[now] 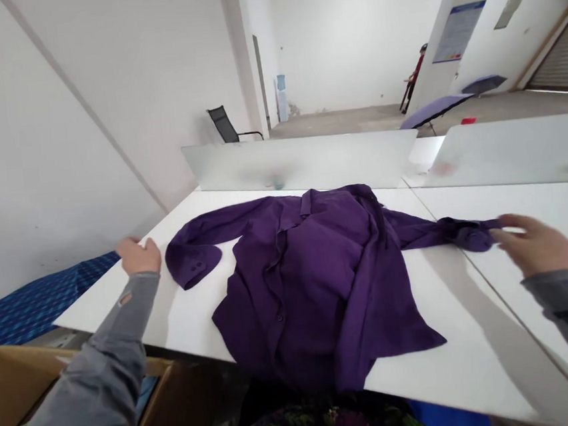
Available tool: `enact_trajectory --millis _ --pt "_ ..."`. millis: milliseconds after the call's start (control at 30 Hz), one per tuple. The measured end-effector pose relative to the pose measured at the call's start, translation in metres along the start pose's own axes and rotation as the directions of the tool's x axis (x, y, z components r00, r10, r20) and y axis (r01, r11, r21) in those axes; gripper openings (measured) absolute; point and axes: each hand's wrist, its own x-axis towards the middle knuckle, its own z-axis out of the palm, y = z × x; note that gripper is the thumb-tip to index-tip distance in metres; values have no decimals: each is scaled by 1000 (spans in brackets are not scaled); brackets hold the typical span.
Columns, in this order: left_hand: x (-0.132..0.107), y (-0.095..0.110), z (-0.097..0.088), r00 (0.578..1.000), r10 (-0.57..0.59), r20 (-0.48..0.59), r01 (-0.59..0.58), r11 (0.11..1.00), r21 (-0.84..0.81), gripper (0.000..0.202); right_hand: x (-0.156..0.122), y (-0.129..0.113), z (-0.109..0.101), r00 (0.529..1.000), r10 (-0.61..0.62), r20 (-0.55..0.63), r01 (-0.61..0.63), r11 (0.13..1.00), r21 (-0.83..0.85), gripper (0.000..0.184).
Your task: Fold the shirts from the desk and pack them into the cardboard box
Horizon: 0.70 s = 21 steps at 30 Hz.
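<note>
Near, at lower left, a cardboard box (8,377). Beyond, spread across the white surface (462,343), a purple shirt (319,270), with hem (352,375) at the near edge. Just beside one cuff (196,268), the left grip (140,255), loosely curled, parted, empty. Pinched firmly in the right grip (530,239), the other cuff (474,237). Farther back, frosted partitions (319,163), then a black chair (224,125).

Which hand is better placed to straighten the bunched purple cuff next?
Likely the right hand: it appears to pinch that cuff, while the left hand is off the shirt, near the opposite sleeve.
</note>
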Motion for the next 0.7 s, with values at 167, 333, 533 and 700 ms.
enact_trajectory --millis 167,333,533,700 --pt "-97 71 21 951 230 207 -209 971 -120 39 -96 -112 58 814 -193 548 127 979 156 37" --pt "-171 116 32 651 580 490 -554 804 -217 18 -128 -136 73 618 -420 664 476 873 109 30" --pt "-150 107 5 16 714 700 -313 668 -675 14 -92 -83 24 482 -156 862 372 927 -40 19" --pt "-88 122 44 620 737 269 -602 666 -440 26 -57 -111 34 731 -206 650 186 977 100 22"
